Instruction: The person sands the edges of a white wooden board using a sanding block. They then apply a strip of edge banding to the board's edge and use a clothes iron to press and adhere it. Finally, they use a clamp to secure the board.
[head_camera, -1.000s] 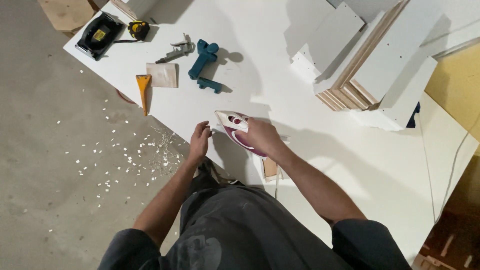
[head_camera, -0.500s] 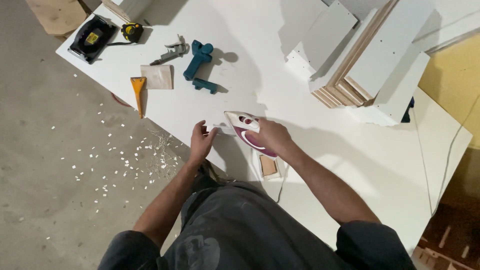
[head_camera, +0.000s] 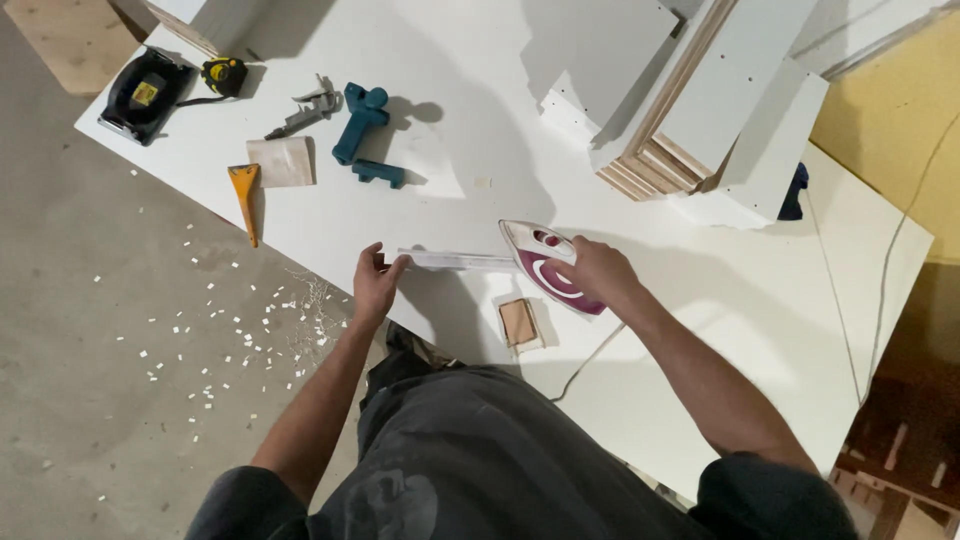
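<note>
clothes iron (head_camera: 548, 262), white and magenta, is gripped by the right hand (head_camera: 596, 274) at the bench (head_camera: 460, 120) front edge | white edging strip (head_camera: 455, 260) is pinched by the left hand (head_camera: 375, 280) just left of it | small brown block (head_camera: 519, 322) lies beside | blue clamp (head_camera: 362, 128), orange scraper (head_camera: 244, 195), sanding paper (head_camera: 281, 160) lie farther back

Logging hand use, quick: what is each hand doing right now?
Left hand: pinching the end of the thin white strip.
Right hand: closed on the clothes iron.
</note>
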